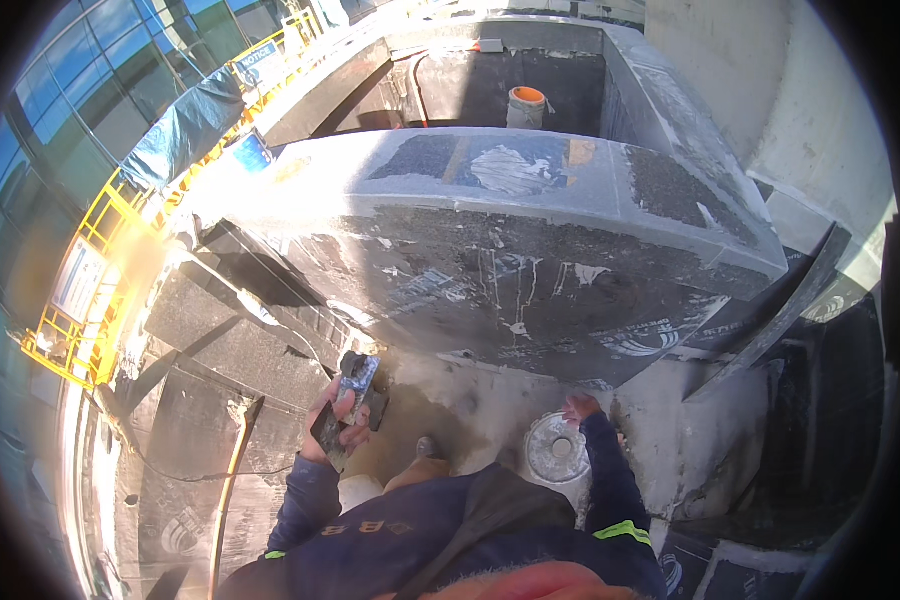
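Two bare hands, head view. Left hand (342, 420): grip clamped on flat tool (358, 373), held below the dark wall (540, 275). Right hand (581, 408): beside upper right edge of round disc (558, 448); cannot tell whether grip is apart or together. Pole (227, 502) left of left hand. Orange-mouthed pipe (525, 112) beyond wall.

A dusty concrete floor (490, 385) is being partly darkened by a brownish patch (415, 405) at lower centre of the frame. A round, pale-grey bucket-like object (558, 447) is being supported there, right of centre, and a boot (427, 447) left of it. At lower left, a long wooden handle (228, 490) and a thin cable (180, 476) are being borne by dark sheeting (185, 415).
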A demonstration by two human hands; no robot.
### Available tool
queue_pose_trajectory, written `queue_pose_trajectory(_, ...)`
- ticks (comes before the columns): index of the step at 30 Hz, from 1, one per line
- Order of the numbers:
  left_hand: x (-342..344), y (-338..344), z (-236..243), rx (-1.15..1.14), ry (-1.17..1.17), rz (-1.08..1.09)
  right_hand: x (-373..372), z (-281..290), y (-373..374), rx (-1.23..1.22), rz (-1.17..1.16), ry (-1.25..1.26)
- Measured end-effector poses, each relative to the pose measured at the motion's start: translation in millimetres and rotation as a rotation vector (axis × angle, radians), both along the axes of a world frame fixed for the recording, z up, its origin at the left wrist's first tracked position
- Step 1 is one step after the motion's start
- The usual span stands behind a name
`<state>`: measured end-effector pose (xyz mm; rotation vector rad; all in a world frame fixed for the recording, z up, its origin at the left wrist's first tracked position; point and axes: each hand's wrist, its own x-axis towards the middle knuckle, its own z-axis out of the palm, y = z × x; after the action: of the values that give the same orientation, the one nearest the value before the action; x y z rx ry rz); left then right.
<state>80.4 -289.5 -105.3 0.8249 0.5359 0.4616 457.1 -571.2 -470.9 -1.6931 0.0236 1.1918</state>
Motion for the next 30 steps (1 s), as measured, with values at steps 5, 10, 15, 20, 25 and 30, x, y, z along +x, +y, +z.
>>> queue_pose_trajectory(5,-28.7,-17.3,-13.3,-0.078,-0.024,0.429,-58.4,146.3,133.5,0.123,0.733,-0.873)
queue_pose_trajectory(10,4.8,-11.5,-22.0,0.016,-0.126,0.672,-164.7,298.3,181.7,0.798,1.079,-0.659)
queue_pose_trajectory(15,52.0,-7.0,-5.0,0.175,-0.117,0.776,-217.5,349.6,193.8,0.998,0.782,-0.94)
queue_pose_trajectory(20,67.8,1.8,17.5,0.307,-0.155,0.694,-193.0,370.5,192.1,0.865,0.691,-0.624)
queue_pose_trajectory(25,38.5,25.4,19.0,0.554,0.107,0.473,-162.8,388.3,192.7,0.912,0.524,-0.041)
queue_pose_trajectory(30,10.9,42.3,17.6,0.906,0.384,0.355,-166.6,387.3,215.6,0.824,0.459,0.202)
